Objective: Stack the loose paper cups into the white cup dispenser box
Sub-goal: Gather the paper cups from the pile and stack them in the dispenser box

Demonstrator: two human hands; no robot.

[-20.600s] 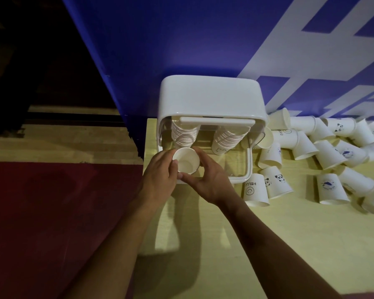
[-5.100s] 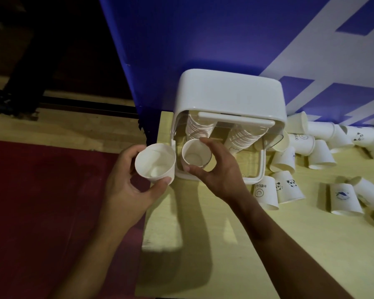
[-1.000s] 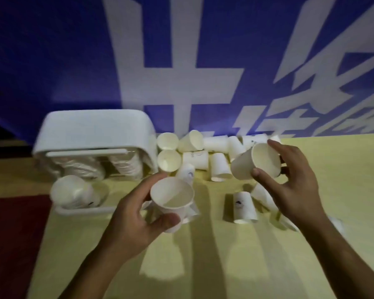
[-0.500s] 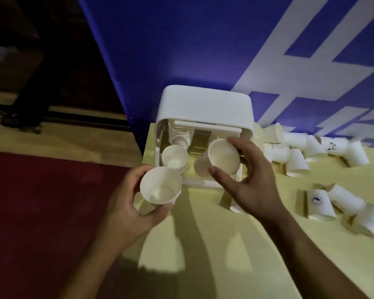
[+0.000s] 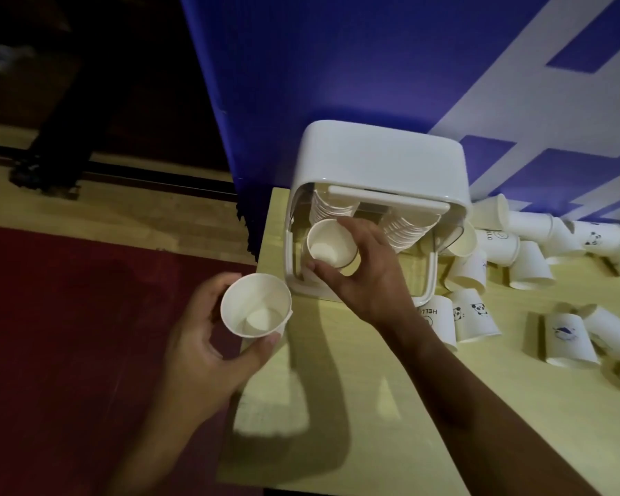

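The white cup dispenser box [image 5: 380, 155] stands at the table's far left corner, its front open, with two hanging stacks of cups [image 5: 332, 209] inside. My right hand [image 5: 366, 277] grips a white paper cup [image 5: 332, 243] by its rim and wall, mouth up, below the left stack in the box opening. My left hand [image 5: 208, 345] holds another paper cup [image 5: 255, 306] upright, left of the box and past the table's left edge. Several loose paper cups [image 5: 530, 259] lie on the table to the right of the box.
The light wooden table [image 5: 355, 406] ends just left of the box, with red floor [image 5: 68, 334] below. A blue and white banner [image 5: 444, 66] stands right behind the box. A dark figure's legs [image 5: 58, 137] stand at the far left.
My right hand has carried its cup leftward from the box's middle to under the left stack. My left hand with its cup has stayed left of the box.
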